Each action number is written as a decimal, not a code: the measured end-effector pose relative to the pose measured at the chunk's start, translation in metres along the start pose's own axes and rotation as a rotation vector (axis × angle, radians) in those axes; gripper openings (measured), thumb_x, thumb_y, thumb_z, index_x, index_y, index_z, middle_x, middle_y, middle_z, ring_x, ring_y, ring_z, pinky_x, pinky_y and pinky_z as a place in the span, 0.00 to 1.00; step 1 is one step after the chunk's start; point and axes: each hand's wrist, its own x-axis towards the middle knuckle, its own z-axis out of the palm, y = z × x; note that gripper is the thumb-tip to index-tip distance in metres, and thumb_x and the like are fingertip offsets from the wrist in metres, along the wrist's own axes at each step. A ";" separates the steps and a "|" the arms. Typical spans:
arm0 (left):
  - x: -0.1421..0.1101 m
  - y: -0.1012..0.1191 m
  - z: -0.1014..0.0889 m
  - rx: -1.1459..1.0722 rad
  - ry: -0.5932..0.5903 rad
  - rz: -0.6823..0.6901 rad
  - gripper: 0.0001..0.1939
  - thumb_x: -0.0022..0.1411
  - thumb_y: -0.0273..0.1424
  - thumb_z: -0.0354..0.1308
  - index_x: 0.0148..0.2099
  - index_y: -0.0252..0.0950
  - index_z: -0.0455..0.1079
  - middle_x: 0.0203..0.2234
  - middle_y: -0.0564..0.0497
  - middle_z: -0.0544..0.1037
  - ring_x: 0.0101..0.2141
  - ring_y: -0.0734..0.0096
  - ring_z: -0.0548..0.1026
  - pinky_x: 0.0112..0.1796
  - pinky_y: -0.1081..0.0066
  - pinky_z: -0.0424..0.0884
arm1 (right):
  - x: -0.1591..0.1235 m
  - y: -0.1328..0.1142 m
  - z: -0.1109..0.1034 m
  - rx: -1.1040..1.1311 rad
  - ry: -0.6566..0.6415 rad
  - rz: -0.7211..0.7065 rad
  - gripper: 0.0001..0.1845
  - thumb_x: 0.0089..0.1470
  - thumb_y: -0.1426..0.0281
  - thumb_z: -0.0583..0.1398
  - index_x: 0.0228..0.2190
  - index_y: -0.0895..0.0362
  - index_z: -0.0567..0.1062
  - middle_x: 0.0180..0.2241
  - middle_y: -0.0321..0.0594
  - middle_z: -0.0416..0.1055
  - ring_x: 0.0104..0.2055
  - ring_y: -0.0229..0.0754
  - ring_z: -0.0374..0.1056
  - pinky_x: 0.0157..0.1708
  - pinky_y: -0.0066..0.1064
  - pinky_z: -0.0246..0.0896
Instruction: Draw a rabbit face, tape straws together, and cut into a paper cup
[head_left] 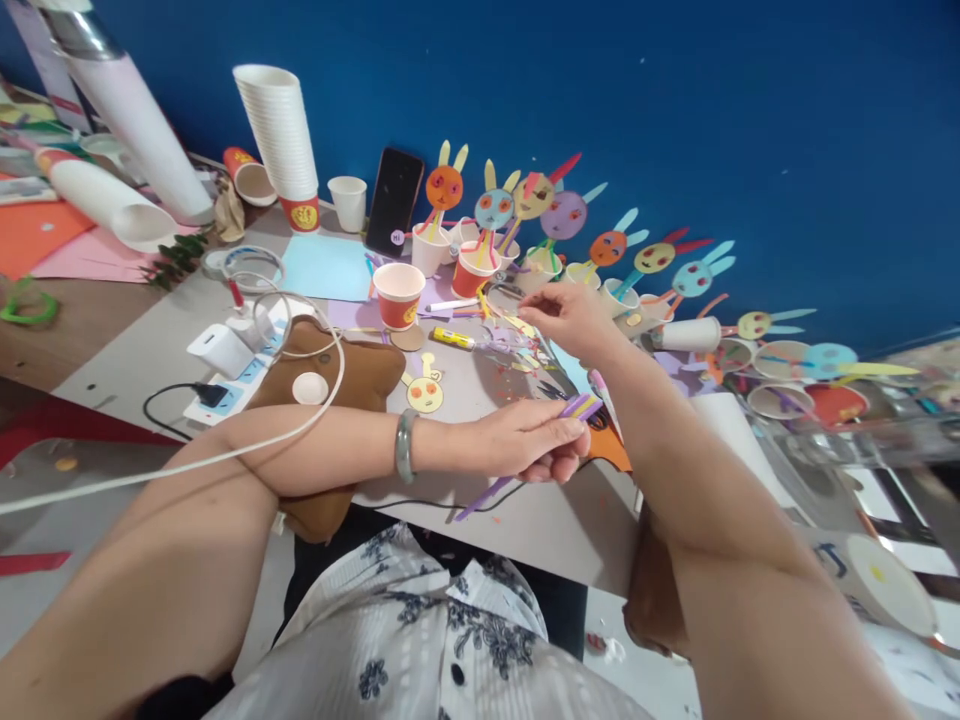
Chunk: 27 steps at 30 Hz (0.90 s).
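My left hand (529, 438) rests near the table's front edge, fingers closed round a bundle of purple paper strips (579, 406) that stick out both ways. My right hand (570, 315) reaches farther out over a litter of coloured paper scraps (517, 345), its fingers drawn together in a pinch; what they hold is too small to make out. A yellow glue stick (452, 338) lies just left of that hand. A yellow paper bunny face (425, 392) lies flat on the table near my left wrist.
Paper cups with bunny faces on sticks (491, 215) line the blue wall. A red cup (398, 295), a tall stack of cups (283, 140), a black phone (395, 200), a power strip (225, 385) with white cable and a brown pouch (352, 385) crowd the left.
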 end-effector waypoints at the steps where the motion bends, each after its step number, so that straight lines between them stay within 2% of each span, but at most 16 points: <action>1: 0.000 -0.001 0.002 -0.015 -0.007 -0.018 0.15 0.76 0.35 0.43 0.36 0.37 0.61 0.24 0.55 0.70 0.21 0.80 0.63 0.23 0.75 0.60 | 0.002 0.002 0.003 -0.047 -0.051 0.002 0.04 0.47 0.68 0.65 0.26 0.55 0.80 0.20 0.35 0.72 0.24 0.38 0.62 0.27 0.32 0.56; 5: 0.002 -0.008 0.007 -0.075 0.020 -0.082 0.13 0.75 0.35 0.46 0.36 0.37 0.62 0.22 0.58 0.64 0.20 0.81 0.61 0.21 0.77 0.56 | 0.004 0.004 0.026 -0.240 -0.185 0.000 0.05 0.49 0.70 0.64 0.29 0.56 0.82 0.24 0.38 0.75 0.27 0.41 0.67 0.32 0.34 0.58; 8: 0.001 -0.011 0.012 -0.132 0.000 -0.107 0.14 0.76 0.35 0.47 0.36 0.36 0.62 0.21 0.60 0.58 0.20 0.82 0.55 0.21 0.78 0.52 | 0.003 0.000 0.050 -0.341 -0.198 -0.015 0.11 0.52 0.69 0.63 0.37 0.57 0.82 0.31 0.42 0.79 0.32 0.45 0.71 0.35 0.35 0.61; 11: -0.001 -0.010 0.015 -0.146 -0.014 -0.128 0.14 0.76 0.35 0.47 0.35 0.36 0.61 0.22 0.60 0.58 0.20 0.81 0.53 0.22 0.78 0.51 | 0.004 -0.004 0.069 -0.373 -0.188 -0.026 0.14 0.55 0.65 0.63 0.42 0.58 0.82 0.37 0.47 0.80 0.39 0.50 0.72 0.41 0.39 0.63; 16: -0.002 -0.008 0.014 -0.089 -0.023 -0.140 0.14 0.76 0.35 0.46 0.35 0.36 0.61 0.23 0.59 0.58 0.22 0.80 0.56 0.22 0.77 0.53 | 0.004 -0.006 0.083 -0.430 -0.216 -0.075 0.16 0.57 0.63 0.64 0.43 0.59 0.81 0.47 0.54 0.77 0.51 0.57 0.70 0.52 0.44 0.63; 19: 0.000 -0.011 0.012 -0.078 -0.014 -0.127 0.14 0.76 0.35 0.46 0.36 0.36 0.62 0.24 0.58 0.60 0.22 0.80 0.57 0.22 0.78 0.54 | -0.003 -0.004 0.082 -0.412 -0.208 -0.101 0.15 0.58 0.63 0.63 0.42 0.58 0.81 0.47 0.54 0.76 0.52 0.57 0.70 0.53 0.45 0.63; 22: 0.002 -0.010 0.011 -0.106 -0.010 -0.140 0.15 0.76 0.34 0.46 0.34 0.36 0.61 0.23 0.59 0.58 0.20 0.82 0.55 0.21 0.79 0.53 | -0.015 0.000 0.070 -0.396 -0.196 -0.134 0.13 0.60 0.64 0.61 0.40 0.59 0.81 0.45 0.54 0.76 0.50 0.56 0.70 0.51 0.44 0.63; 25: 0.003 -0.005 0.009 -0.153 -0.005 -0.202 0.15 0.76 0.35 0.46 0.34 0.36 0.60 0.22 0.60 0.56 0.19 0.83 0.53 0.20 0.81 0.52 | -0.029 0.009 0.044 -0.396 -0.201 -0.151 0.12 0.59 0.66 0.62 0.40 0.59 0.82 0.42 0.53 0.77 0.46 0.55 0.71 0.47 0.43 0.63; 27: 0.004 -0.002 0.008 -0.195 0.025 -0.259 0.15 0.77 0.35 0.45 0.34 0.37 0.59 0.20 0.62 0.54 0.17 0.84 0.50 0.19 0.82 0.49 | -0.038 0.017 0.020 -0.400 -0.152 -0.121 0.12 0.59 0.67 0.63 0.40 0.59 0.82 0.40 0.51 0.77 0.43 0.52 0.70 0.45 0.41 0.63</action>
